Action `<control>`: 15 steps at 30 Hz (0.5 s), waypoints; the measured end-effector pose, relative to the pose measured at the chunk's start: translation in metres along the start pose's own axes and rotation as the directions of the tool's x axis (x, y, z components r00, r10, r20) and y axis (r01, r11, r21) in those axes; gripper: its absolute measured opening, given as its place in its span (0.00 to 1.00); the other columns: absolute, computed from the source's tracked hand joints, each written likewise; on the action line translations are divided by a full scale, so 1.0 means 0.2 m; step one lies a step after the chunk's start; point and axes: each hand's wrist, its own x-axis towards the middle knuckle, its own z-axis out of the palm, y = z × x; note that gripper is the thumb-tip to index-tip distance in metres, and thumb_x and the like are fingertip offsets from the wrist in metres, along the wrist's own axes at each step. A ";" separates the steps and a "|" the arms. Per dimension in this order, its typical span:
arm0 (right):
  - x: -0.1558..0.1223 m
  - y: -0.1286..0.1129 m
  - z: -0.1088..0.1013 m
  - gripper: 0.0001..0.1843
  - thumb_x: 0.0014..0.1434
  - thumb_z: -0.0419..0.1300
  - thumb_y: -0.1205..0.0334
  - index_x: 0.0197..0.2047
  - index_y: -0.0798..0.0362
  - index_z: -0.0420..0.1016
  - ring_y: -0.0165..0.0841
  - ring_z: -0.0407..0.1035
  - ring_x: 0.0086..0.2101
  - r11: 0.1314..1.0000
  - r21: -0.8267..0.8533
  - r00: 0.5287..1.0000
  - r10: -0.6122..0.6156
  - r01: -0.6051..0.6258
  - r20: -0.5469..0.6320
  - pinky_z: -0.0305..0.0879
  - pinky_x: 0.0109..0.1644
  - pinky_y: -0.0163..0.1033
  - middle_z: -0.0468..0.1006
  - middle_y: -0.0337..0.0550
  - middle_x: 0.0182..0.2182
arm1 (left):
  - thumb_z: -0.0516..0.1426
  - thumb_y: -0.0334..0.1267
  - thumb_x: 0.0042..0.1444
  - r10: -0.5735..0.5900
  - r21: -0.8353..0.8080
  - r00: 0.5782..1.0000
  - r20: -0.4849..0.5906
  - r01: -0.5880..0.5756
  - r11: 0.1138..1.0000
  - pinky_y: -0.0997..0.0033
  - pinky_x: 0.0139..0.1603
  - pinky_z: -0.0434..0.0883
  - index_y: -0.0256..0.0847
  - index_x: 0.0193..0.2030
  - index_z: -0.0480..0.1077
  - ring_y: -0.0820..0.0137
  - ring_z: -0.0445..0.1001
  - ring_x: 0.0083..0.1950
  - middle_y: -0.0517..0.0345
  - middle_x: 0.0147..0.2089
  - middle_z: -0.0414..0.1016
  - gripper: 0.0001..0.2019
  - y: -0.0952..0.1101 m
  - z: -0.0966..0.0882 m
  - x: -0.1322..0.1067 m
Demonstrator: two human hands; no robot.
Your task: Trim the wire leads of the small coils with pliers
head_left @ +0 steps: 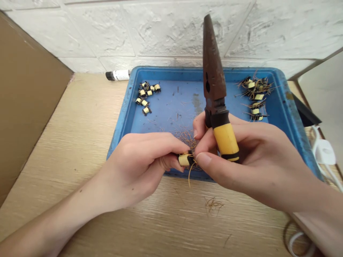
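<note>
My left hand is closed round a small yellow-taped coil with thin copper wires sticking out of it. My right hand grips rusty pliers by their yellow and black handle, jaws pointing up and away, while its thumb and forefinger pinch the coil's wires. Both hands meet over the near edge of a blue tray. A heap of cut copper wire bits lies in the tray just behind the coil.
Several trimmed coils sit at the tray's back left; several coils with long wires sit at its back right. A marker lies by the wall. Cardboard stands left. White cable and wire scraps lie on the wooden table.
</note>
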 end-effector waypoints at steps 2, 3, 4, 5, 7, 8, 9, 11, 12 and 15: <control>0.00 0.00 0.00 0.08 0.56 0.70 0.57 0.29 0.47 0.77 0.39 0.74 0.41 1.000 0.000 1.000 -0.004 0.004 0.001 0.75 0.43 0.44 0.76 0.41 0.34 | 0.57 0.23 0.63 0.010 0.008 1.000 0.003 -0.010 1.000 0.80 0.28 0.74 0.45 0.36 0.73 0.77 0.73 0.23 0.67 0.31 0.83 0.11 0.00 0.00 0.00; 0.00 0.00 0.00 0.08 0.56 0.70 0.58 0.29 0.47 0.77 0.38 0.73 0.40 1.000 0.002 1.000 -0.007 0.007 0.004 0.75 0.42 0.43 0.75 0.41 0.34 | 0.57 0.23 0.63 0.016 0.014 1.000 0.005 -0.016 1.000 0.80 0.28 0.74 0.45 0.36 0.73 0.77 0.73 0.23 0.67 0.31 0.83 0.11 0.00 0.00 0.00; -0.01 0.00 -0.01 0.08 0.57 0.69 0.60 0.28 0.48 0.76 0.37 0.73 0.39 1.000 0.009 1.000 -0.012 0.011 0.011 0.74 0.41 0.42 0.75 0.41 0.34 | 0.57 0.23 0.63 0.021 0.020 1.000 0.008 -0.022 1.000 0.80 0.28 0.74 0.45 0.36 0.73 0.77 0.73 0.23 0.67 0.31 0.83 0.11 0.00 0.00 0.00; -0.01 0.00 -0.01 0.09 0.57 0.68 0.62 0.26 0.48 0.75 0.35 0.73 0.37 1.000 0.020 1.000 -0.018 0.018 0.020 0.74 0.40 0.40 0.75 0.40 0.34 | 0.57 0.22 0.63 0.030 0.025 1.000 0.009 -0.030 0.999 0.81 0.28 0.74 0.44 0.37 0.74 0.77 0.73 0.24 0.67 0.31 0.83 0.11 0.00 0.00 -0.01; -0.02 0.00 -0.01 0.11 0.57 0.64 0.68 0.24 0.49 0.73 0.29 0.71 0.33 0.998 0.055 0.999 -0.035 0.033 0.035 0.72 0.37 0.36 0.75 0.37 0.33 | 0.57 0.23 0.63 0.047 0.032 0.999 0.012 -0.047 0.998 0.81 0.28 0.74 0.44 0.37 0.74 0.77 0.73 0.23 0.66 0.31 0.82 0.11 0.01 -0.01 -0.01; -0.02 0.00 -0.01 0.12 0.56 0.62 0.70 0.23 0.50 0.72 0.27 0.70 0.32 0.997 0.072 0.999 -0.041 0.038 0.036 0.71 0.36 0.33 0.74 0.36 0.32 | 0.57 0.23 0.63 0.055 0.034 0.998 0.016 -0.055 0.998 0.80 0.28 0.74 0.44 0.37 0.74 0.77 0.73 0.23 0.66 0.31 0.82 0.11 0.01 -0.01 -0.01; -0.02 0.00 -0.01 0.12 0.55 0.61 0.72 0.22 0.50 0.72 0.25 0.69 0.31 0.996 0.084 0.999 -0.041 0.038 0.032 0.70 0.35 0.32 0.74 0.35 0.32 | 0.57 0.23 0.63 0.059 0.037 0.998 0.020 -0.059 0.998 0.80 0.28 0.74 0.45 0.37 0.74 0.76 0.73 0.23 0.66 0.31 0.82 0.11 0.01 -0.01 -0.01; -0.02 0.00 -0.01 0.11 0.54 0.60 0.72 0.22 0.51 0.72 0.23 0.69 0.31 0.995 0.091 0.999 -0.041 0.039 0.021 0.68 0.34 0.29 0.74 0.34 0.32 | 0.56 0.23 0.63 0.057 0.046 0.998 0.028 -0.058 0.997 0.79 0.29 0.75 0.45 0.37 0.74 0.76 0.74 0.23 0.66 0.30 0.81 0.12 0.01 -0.01 0.00; -0.02 0.00 -0.01 0.11 0.54 0.61 0.72 0.22 0.51 0.72 0.23 0.69 0.31 0.996 0.086 0.999 -0.041 0.039 0.021 0.68 0.34 0.29 0.74 0.34 0.32 | 0.55 0.22 0.63 0.055 0.051 0.998 0.033 -0.057 0.997 0.78 0.30 0.76 0.45 0.37 0.74 0.75 0.74 0.23 0.66 0.30 0.81 0.12 0.00 -0.01 0.00; -0.02 -0.01 -0.01 0.11 0.53 0.60 0.72 0.22 0.51 0.72 0.23 0.69 0.31 0.997 0.074 0.999 -0.041 0.038 0.036 0.68 0.34 0.30 0.74 0.34 0.31 | 0.53 0.21 0.63 0.062 0.053 0.998 0.026 -0.063 0.997 0.80 0.34 0.77 0.44 0.38 0.74 0.77 0.74 0.25 0.65 0.32 0.82 0.14 0.00 0.00 -0.01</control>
